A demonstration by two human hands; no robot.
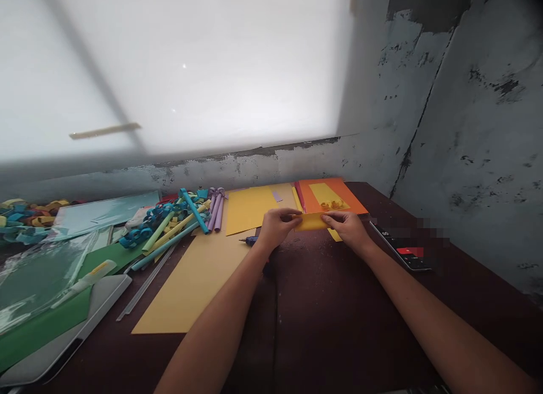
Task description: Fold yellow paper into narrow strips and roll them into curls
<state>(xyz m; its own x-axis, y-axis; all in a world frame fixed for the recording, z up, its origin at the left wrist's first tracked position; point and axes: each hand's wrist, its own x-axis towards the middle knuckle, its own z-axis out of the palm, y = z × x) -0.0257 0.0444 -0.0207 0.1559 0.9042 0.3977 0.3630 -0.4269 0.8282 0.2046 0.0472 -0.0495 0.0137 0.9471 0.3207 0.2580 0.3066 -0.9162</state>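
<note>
A small yellow paper piece [313, 221] is stretched between my two hands above the dark table. My left hand [278, 227] pinches its left end between thumb and fingers. At its right end my right hand [345, 227] grips it the same way. Below and behind the paper lies another yellow scrap [335, 235]. A blue-tipped glue gun [250, 240] is partly hidden beneath my left hand. Just beyond my hands, an orange sheet [354, 197] bears a yellow strip and small yellow curls [333, 204].
Yellow sheets [248, 207] and a long tan sheet [182, 292] lie left of centre. Rolled paper tubes [195, 210], blue curls [155, 221] and green sheets [42, 332] crowd the left. A phone [401, 248] rests at the right. The wall stands behind.
</note>
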